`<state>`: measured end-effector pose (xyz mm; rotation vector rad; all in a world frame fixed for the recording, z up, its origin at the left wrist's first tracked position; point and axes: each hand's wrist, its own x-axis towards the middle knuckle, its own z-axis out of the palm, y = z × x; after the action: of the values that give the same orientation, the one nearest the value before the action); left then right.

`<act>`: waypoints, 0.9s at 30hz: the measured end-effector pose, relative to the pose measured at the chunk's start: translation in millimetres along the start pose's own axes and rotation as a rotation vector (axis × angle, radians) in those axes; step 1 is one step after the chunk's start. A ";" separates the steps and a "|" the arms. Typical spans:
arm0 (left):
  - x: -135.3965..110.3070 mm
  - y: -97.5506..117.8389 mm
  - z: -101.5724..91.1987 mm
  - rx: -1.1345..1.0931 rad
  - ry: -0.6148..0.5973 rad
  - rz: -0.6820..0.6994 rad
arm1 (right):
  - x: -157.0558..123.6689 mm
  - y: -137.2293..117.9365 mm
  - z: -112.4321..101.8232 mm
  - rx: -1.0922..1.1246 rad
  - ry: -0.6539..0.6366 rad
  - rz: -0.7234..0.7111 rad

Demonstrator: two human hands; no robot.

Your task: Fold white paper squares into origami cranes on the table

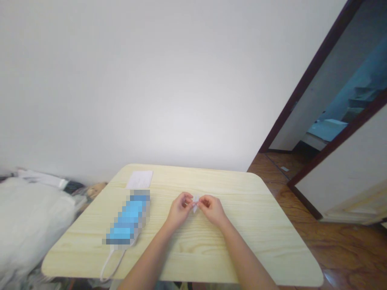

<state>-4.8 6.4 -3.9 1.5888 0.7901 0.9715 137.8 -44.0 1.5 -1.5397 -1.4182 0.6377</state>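
Over the middle of the table, my left hand (181, 209) and my right hand (211, 208) meet at the fingertips. Between them is a small piece of white paper (195, 208), which looks folded. Thumb and fingers of my left hand pinch its left side. On the other side, my right hand pinches it with thumb and index finger. My fingers cover part of the paper, so its exact shape is hard to make out.
The light wooden table (272, 249) stands against a white wall. On its left lie a pixelated blue-screened device (127, 219) with a white strap (110, 264) and a stack of white paper (140, 179). White bedding (33, 217) is at far left; a doorway (302, 133) opens right.
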 end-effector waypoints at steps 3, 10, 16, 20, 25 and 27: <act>1.9 -1.6 0.5 0.006 0.007 -0.011 | 1.4 0.2 1.5 0.086 -0.018 0.041; 5.7 -6.1 -7.3 0.175 0.039 0.083 | 0.4 1.6 2.6 0.101 -0.049 0.049; 5.3 -4.6 -7.7 0.201 0.024 0.096 | -0.8 -6.5 -4.0 0.088 -0.094 -0.035; 3.3 -1.6 -5.0 0.206 -0.017 0.032 | 2.0 -6.4 -9.8 0.088 0.033 -0.064; 1.0 1.3 -2.3 0.182 -0.067 0.015 | 1.9 -8.5 -11.6 0.082 0.039 -0.123; 0.7 2.8 -2.1 0.178 -0.089 0.020 | 1.5 -10.5 -12.4 0.072 0.025 -0.154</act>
<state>-6.3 7.3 -0.7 1.7839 0.8185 0.8565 143.6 -46.8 16.5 -1.3636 -1.4634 0.5681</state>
